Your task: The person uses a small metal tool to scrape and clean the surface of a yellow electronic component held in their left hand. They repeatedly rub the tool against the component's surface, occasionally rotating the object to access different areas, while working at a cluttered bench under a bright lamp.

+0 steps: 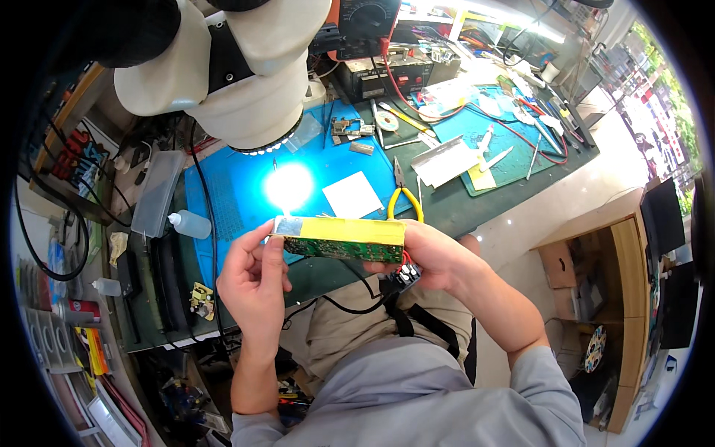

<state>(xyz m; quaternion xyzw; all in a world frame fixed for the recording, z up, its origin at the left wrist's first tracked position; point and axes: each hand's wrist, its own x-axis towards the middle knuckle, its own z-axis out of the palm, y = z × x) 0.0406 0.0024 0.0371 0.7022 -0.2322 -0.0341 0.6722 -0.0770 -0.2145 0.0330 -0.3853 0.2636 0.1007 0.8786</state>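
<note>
White microscope (249, 112) looms at eleven o'clock. Below, left hand (255, 276) and right hand (439, 257) grip the opposite ends of a yellow-sided circuit board (339, 248). This step seems inspection; next probably calls for steady turning. At four o'clock, a black block (404, 277) may hinder. Pliers (401, 186) lie at two o'clock, multimeter (363, 21) beyond at twelve.

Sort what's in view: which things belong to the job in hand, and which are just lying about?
In use:
- circuit board, held by left hand and right hand
- black socket, beside the right hand

Apparently lying about:
- pliers
- white square sheet
- squeeze bottle
</note>
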